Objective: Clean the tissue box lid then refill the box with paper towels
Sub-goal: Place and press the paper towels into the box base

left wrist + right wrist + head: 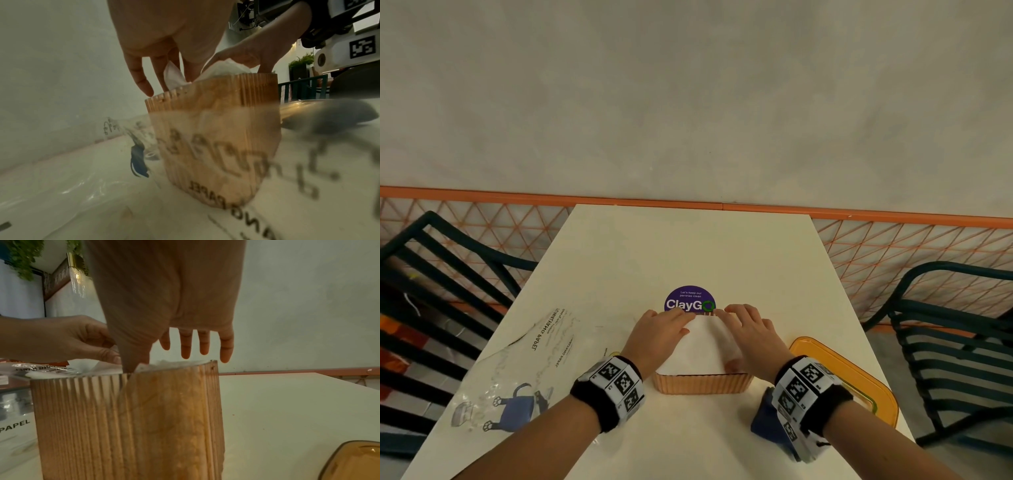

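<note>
An amber ribbed tissue box [702,383] stands mid-table, filled to the rim with white paper towels [702,346]. My left hand [674,323] lies on the stack's left side, fingers reaching down at the far rim [156,78] with a towel fold between them. On the stack's right side rests my right hand [743,329]. Its thumb [133,360] dips inside the near corner of the box [144,418], and its fingers [186,350] stretch straight over the far rim. The amber lid [822,347] lies flat to the right of the box, partly under my right wrist.
A crumpled clear plastic wrapper [517,377] printed with "PAPEL" lies left of the box. A blue cloth [767,421] sits under my right wrist. A purple round sticker [690,299] is behind the box. Dark metal chairs [431,274] [945,342] flank the table.
</note>
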The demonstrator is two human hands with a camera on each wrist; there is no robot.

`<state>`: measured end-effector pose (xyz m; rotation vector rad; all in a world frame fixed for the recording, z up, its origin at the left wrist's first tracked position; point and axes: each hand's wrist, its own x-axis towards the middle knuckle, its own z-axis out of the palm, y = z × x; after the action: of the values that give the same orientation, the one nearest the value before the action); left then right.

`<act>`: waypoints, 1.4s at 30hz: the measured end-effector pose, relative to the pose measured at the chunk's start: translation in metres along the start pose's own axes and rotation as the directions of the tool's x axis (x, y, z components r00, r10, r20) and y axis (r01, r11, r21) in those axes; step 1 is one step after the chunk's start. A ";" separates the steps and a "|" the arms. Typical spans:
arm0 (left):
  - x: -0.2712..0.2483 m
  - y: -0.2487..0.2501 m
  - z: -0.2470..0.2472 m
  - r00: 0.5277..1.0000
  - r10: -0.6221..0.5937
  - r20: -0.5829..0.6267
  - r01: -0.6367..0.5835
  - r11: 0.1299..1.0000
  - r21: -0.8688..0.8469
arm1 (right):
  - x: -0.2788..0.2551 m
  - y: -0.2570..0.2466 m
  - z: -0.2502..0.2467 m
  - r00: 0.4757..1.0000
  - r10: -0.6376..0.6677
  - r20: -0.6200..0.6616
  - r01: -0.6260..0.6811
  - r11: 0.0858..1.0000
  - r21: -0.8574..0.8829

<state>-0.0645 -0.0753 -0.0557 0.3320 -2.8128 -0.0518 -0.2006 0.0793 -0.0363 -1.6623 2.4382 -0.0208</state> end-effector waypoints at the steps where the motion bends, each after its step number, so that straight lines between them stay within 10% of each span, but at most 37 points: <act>1: 0.000 0.000 0.000 0.999 -0.031 0.006 0.031 0.999 0.005 | 0.000 0.000 0.000 1.000 0.001 0.004 -0.001 1.000 0.003; 5: 0.001 0.000 0.002 0.985 -0.159 -0.064 0.153 0.985 -0.079 | 0.001 0.000 0.002 1.000 0.000 0.004 0.000 1.000 -0.002; 19: -0.005 0.007 -0.004 0.976 0.046 -0.212 -0.024 0.994 0.108 | 0.000 -0.001 0.001 1.000 -0.018 0.014 0.018 1.000 -0.005; 24: -0.008 0.008 -0.015 0.993 -0.027 0.112 0.045 0.987 -0.157 | 0.000 0.001 0.000 0.999 -0.033 0.014 0.034 0.997 -0.062; 28: -0.005 0.008 -0.039 0.840 -0.072 0.538 0.239 0.939 -0.248 | -0.001 0.000 -0.002 0.999 -0.043 0.018 0.045 0.995 -0.093; 37: 0.003 -0.002 -0.027 0.816 0.082 0.572 -0.036 0.995 -0.092 | 0.011 -0.005 -0.014 0.993 -0.046 0.112 0.058 0.993 -0.106; 42: 0.004 -0.004 -0.029 0.818 -0.077 0.569 0.314 0.890 -0.330 | 0.015 -0.004 -0.024 0.985 0.021 0.170 -0.018 1.000 -0.019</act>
<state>-0.0587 -0.0798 -0.0271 0.5875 -3.1840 -0.9182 -0.2059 0.0618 -0.0148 -1.5769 2.3331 0.1398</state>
